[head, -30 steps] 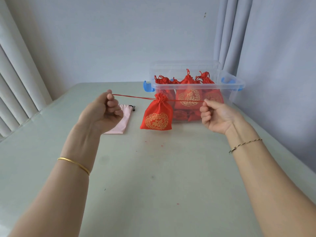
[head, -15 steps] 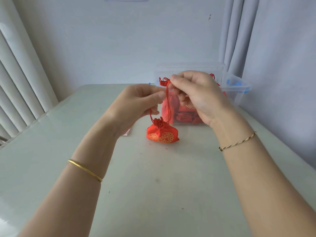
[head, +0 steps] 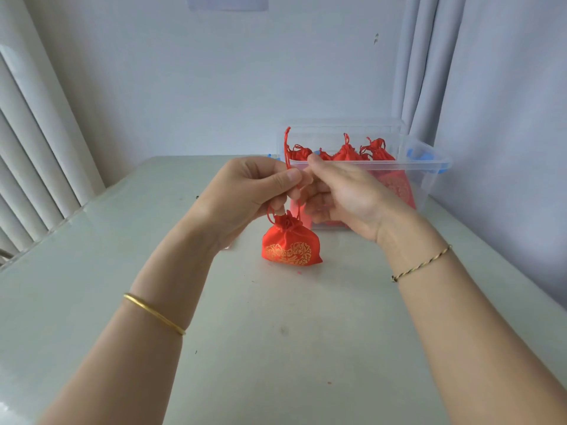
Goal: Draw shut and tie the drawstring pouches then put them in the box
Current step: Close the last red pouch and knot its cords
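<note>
Both hands are raised over the far middle of the table (head: pixel 276 348), fingertips meeting. The left hand (head: pixel 254 191) pinches the red drawstring (head: pixel 287 148) between thumb and forefinger, and one cord end sticks straight up above the pinch. The right hand (head: pixel 340 194) has its palm toward the camera and its fingers curled onto the same cord just right of the left thumb. The exact grip is partly hidden.

The red pouch (head: pixel 290 245) has a gold print and its neck is gathered closed. It sits directly below the hands, under the gap between them, joined to them by short cord loops. Its bottom looks to be touching the table, but I cannot tell if any weight rests there.

The clear box (head: pixel 429 162) stands at the far right corner of the table, just behind the right hand. Tied pouches (head: pixel 346 154) are inside it.

There is a gold bangle (head: pixel 153 312) on the left wrist and a thin cord bracelet (head: pixel 420 263) on the right wrist.
</note>
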A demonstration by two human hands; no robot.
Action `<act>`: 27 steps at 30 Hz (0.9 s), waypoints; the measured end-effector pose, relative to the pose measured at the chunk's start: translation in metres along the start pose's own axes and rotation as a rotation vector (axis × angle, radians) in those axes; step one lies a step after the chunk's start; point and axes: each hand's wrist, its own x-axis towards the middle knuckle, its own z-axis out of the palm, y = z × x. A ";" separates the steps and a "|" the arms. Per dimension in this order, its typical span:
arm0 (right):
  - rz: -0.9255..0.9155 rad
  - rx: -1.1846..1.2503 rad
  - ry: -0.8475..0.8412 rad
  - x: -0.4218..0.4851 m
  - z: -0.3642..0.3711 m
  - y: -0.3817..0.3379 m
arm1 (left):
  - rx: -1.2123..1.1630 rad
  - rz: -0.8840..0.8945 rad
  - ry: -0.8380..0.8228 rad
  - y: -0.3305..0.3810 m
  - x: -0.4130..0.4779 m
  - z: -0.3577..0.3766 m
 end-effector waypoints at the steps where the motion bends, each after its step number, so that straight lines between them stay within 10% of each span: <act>1: 0.001 0.036 -0.028 0.001 0.001 0.001 | 0.000 0.001 -0.006 0.000 0.000 0.001; 19: -0.174 0.157 0.057 0.004 -0.007 0.001 | -0.098 0.010 0.026 -0.001 0.001 -0.001; 27: -0.002 -0.052 -0.249 -0.005 -0.020 0.004 | -0.069 0.044 0.120 -0.002 0.003 -0.005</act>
